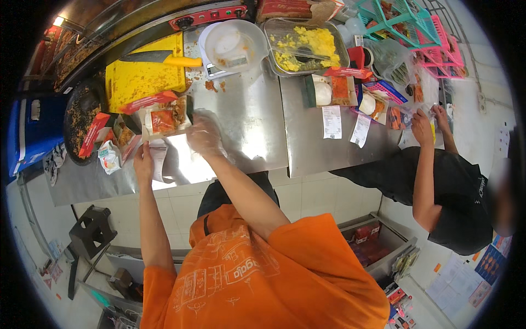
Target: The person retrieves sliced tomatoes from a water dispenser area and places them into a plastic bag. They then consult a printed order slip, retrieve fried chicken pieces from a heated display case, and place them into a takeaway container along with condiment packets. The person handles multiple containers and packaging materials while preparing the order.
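A paper food box with its red lid open stands near the counter's front left. Inside lie a flat orange-red sachet and brown crumbly food. My left hand grips the box's near left corner. My right hand, in a clear plastic glove, is at the box's right side; motion blurs its fingers. A paper slip hangs below the box, beside my left hand. Just left is another open food box, with a small white packet at its front.
Behind are a yellow cutting board with a knife, and a plastic bowl on a scale. A dark crumb-filled pan stands left. Farther right are a tray of yellow food, more food boxes and a co-worker.
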A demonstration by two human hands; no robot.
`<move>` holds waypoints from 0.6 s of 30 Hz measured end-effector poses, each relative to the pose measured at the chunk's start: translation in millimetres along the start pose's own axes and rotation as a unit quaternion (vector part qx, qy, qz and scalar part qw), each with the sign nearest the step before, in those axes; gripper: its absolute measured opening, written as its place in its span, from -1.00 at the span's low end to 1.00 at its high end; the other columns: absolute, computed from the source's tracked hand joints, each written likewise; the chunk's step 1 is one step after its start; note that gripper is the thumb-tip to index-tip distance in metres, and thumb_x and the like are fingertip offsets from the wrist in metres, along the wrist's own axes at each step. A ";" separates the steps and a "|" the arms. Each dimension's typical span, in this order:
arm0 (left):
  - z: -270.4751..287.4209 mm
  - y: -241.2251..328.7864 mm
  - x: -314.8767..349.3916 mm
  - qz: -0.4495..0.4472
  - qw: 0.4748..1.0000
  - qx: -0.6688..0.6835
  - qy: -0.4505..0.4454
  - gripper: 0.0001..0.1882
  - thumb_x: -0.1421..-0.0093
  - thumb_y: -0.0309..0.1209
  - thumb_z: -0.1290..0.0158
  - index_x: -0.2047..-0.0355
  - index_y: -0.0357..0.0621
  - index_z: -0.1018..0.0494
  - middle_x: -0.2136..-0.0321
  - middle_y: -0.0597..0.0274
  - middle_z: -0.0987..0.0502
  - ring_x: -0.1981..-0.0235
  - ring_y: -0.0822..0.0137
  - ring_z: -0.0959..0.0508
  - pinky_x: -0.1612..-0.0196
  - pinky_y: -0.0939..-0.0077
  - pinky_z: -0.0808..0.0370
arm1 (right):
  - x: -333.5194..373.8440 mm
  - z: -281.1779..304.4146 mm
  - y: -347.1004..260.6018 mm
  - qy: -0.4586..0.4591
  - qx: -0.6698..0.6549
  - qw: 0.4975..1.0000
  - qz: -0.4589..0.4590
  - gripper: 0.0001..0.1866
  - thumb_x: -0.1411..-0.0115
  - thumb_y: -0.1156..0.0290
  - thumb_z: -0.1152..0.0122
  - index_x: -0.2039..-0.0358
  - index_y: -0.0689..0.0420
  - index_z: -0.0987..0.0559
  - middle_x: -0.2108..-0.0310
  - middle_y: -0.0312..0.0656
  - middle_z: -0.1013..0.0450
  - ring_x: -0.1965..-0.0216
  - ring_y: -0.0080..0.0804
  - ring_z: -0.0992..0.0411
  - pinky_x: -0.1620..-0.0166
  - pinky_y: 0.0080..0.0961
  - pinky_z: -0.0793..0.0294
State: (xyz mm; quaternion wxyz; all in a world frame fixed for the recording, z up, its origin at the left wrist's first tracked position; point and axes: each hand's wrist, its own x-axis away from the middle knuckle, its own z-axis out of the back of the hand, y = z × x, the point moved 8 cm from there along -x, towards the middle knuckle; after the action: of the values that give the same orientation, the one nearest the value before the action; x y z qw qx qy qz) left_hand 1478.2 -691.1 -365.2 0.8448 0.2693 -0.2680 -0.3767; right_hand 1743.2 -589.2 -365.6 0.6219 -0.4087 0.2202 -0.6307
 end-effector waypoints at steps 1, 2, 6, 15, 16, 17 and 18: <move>-7.2 12.9 -1.2 -0.009 0.999 -0.016 -0.037 -0.41 -0.35 0.01 -0.01 0.00 -0.35 -0.56 0.16 -0.19 -0.65 0.08 0.06 -0.64 -0.03 0.28 -0.49 | 5.9 10.6 10.1 0.007 -0.005 1.000 -0.013 -0.59 -0.24 0.23 -0.10 0.04 0.28 -0.57 0.15 0.15 -0.57 0.04 0.10 -0.52 -0.09 -0.13 -0.47; -13.1 27.0 -1.7 -0.020 0.997 -0.033 -0.073 -0.42 -0.35 0.01 0.00 0.04 -0.36 -0.58 0.20 -0.19 -0.66 0.10 0.06 -0.65 -0.02 0.28 -0.49 | 9.2 19.0 18.0 0.003 -0.007 1.000 -0.024 -0.61 -0.23 0.27 -0.09 0.07 0.29 -0.59 0.14 0.16 -0.57 0.04 0.10 -0.51 -0.09 -0.13 -0.47; -63.6 80.9 40.4 -0.049 0.968 -0.120 -0.215 -0.47 -0.21 -0.03 -0.12 0.08 -0.28 -0.61 0.16 -0.13 -0.67 0.09 0.00 -0.67 -0.04 0.24 -0.53 | 40.5 98.8 72.0 0.010 0.093 0.995 -0.042 -0.70 -0.26 0.30 -0.08 0.33 0.30 -0.63 0.30 0.25 -0.55 0.22 0.14 -0.53 0.06 -0.09 -0.52; -236.9 224.5 198.1 -0.222 0.874 -0.269 -0.338 -0.58 -0.17 -0.14 -0.08 0.23 -0.34 -0.51 0.32 -0.21 -0.60 0.30 -0.15 -0.62 0.19 -0.03 -0.56 | 151.0 300.1 198.8 0.224 0.076 0.970 -0.053 -0.70 -0.21 0.52 -0.06 0.09 0.25 -0.64 0.34 0.13 -0.57 0.28 0.03 -0.57 0.15 -0.13 -0.54; -242.2 240.1 214.6 -0.230 0.896 -0.214 -0.314 -0.59 -0.16 -0.13 -0.10 0.32 -0.33 -0.53 0.39 -0.20 -0.61 0.34 -0.13 -0.64 0.22 -0.02 -0.58 | 162.9 319.4 205.5 0.226 0.101 0.967 -0.055 -0.71 -0.22 0.52 -0.07 0.10 0.26 -0.64 0.34 0.13 -0.57 0.26 0.03 -0.57 0.14 -0.13 -0.54; -259.3 252.2 229.1 -0.231 0.888 -0.208 -0.338 -0.61 -0.14 -0.13 -0.12 0.36 -0.30 -0.55 0.46 -0.15 -0.62 0.39 -0.11 -0.66 0.29 -0.02 -0.60 | 173.7 341.1 213.4 0.236 0.130 0.961 -0.064 -0.73 -0.23 0.51 -0.08 0.11 0.26 -0.65 0.33 0.14 -0.57 0.23 0.04 -0.57 0.13 -0.12 -0.53; -272.4 270.9 242.4 -0.271 0.884 -0.211 -0.318 -0.62 -0.14 -0.13 -0.13 0.37 -0.28 -0.56 0.47 -0.13 -0.62 0.41 -0.10 -0.66 0.31 -0.02 -0.60 | 179.3 360.4 231.0 0.217 0.123 0.962 -0.115 -0.70 -0.22 0.50 -0.07 0.07 0.27 -0.63 0.24 0.16 -0.58 0.17 0.10 -0.56 0.05 -0.09 -0.52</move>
State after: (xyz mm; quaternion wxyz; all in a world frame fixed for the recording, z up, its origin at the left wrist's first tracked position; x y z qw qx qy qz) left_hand 1928.9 -656.7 -320.4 0.6161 0.0124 -0.3530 -0.7040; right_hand 2186.6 -708.9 -298.7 0.5280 -0.2052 0.2217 -0.7937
